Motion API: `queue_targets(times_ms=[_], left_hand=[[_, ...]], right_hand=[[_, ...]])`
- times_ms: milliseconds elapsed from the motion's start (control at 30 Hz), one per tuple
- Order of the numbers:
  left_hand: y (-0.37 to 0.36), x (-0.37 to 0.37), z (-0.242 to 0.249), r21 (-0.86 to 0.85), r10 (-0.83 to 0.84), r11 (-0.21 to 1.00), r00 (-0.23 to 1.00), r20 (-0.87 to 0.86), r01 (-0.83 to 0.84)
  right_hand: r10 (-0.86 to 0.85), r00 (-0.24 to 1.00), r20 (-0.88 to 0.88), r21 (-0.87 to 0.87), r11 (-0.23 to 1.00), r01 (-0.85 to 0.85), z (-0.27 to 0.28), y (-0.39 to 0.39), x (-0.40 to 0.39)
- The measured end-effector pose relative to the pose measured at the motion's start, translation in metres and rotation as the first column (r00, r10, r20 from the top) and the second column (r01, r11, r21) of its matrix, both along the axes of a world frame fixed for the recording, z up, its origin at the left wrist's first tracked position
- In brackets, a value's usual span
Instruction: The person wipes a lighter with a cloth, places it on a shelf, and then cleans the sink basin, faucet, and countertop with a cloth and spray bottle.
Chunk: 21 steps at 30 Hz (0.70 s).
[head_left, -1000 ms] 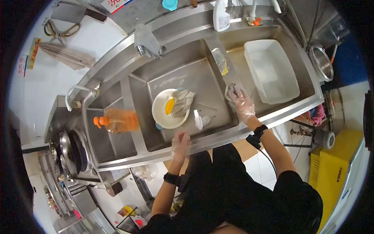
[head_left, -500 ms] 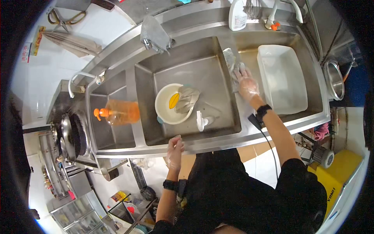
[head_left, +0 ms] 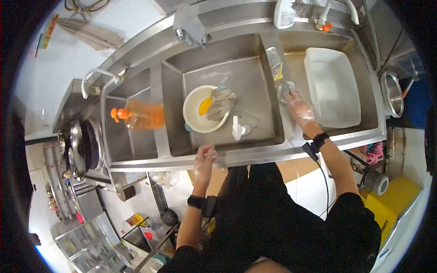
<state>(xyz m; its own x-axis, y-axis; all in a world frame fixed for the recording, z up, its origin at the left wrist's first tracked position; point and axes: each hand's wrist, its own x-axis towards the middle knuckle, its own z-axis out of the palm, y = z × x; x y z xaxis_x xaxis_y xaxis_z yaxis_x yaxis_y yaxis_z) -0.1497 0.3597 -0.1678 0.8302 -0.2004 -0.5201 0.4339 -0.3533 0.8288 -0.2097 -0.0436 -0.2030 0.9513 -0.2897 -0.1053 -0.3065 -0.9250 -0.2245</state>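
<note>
My right hand (head_left: 301, 110), in a clear plastic glove, presses a grey crumpled scrubber (head_left: 287, 89), like steel wool, onto the divider (head_left: 297, 127) between the middle and right basins. Just beyond it on the divider lies a silver packet (head_left: 274, 63) with a yellow end. My left hand (head_left: 205, 161), also gloved, is curled at the sink's front rim with nothing visible in its fingers. Nearby in the middle basin sits a white bowl (head_left: 192, 113) holding a greyish cloth (head_left: 221, 104) and a yellow leaf-shaped piece (head_left: 205, 106). A white spray nozzle (head_left: 236, 128) lies beside the bowl.
The right basin holds a white rectangular tub (head_left: 337, 91). An orange pump bottle (head_left: 143, 115) lies in the left basin. Along the back stand a white bottle (head_left: 285, 14) and taps (head_left: 102, 75). A steel bowl (head_left: 392, 93) is at the far right.
My right hand has slid toward me along the divider with the grey scrubber, uncovering the silver packet's yellow end. My left hand stays by the front rim. The view has shifted slightly.
</note>
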Motion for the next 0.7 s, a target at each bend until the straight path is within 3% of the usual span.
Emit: queue_targets(times_ms=[167, 300, 400, 467, 500, 600, 667, 700], left_hand=[[0.006, -0.007, -0.008, -0.022, 0.088, 0.996, 0.996, -0.007, -0.088], [0.016, -0.013, -0.009, -0.039, 0.098, 0.994, 0.995, -0.007, -0.098], [0.029, -0.013, -0.024, -0.165, 0.1, 0.981, 0.995, 0.005, -0.097], [0.032, -0.014, -0.024, -0.164, 0.131, 0.978, 0.991, -0.004, -0.13], [0.033, -0.014, -0.024, -0.167, 0.137, 0.977, 0.991, -0.001, -0.135], [0.034, -0.012, -0.023, -0.043, 0.09, 0.995, 0.996, 0.026, -0.089], [0.035, -0.005, -0.017, 0.144, -0.08, 0.987, 0.996, 0.043, 0.073], [0.046, 0.002, -0.041, 0.111, -0.082, 0.991, 0.996, 0.043, 0.077]], right_hand=[[0.119, 0.992, 0.032, -0.089, 0.989, -0.116, -0.005, 0.02, -0.044], [0.229, 0.972, 0.053, -0.024, 0.973, -0.228, 0.01, 0.033, -0.102], [0.284, 0.959, -0.014, -0.039, 0.958, -0.284, 0.012, 0.036, -0.13], [0.285, 0.958, 0.014, 0.024, 0.958, -0.286, 0.011, 0.04, -0.138], [0.283, 0.951, 0.124, 0.025, 0.957, -0.288, 0.009, 0.043, -0.138], [0.337, 0.911, 0.237, -0.011, 0.939, -0.344, -0.01, 0.058, -0.11], [0.346, 0.916, 0.204, 0.016, 0.934, -0.356, -0.014, 0.073, -0.098], [0.379, 0.893, 0.244, 0.041, 0.916, -0.4, -0.014, 0.079, -0.092]])
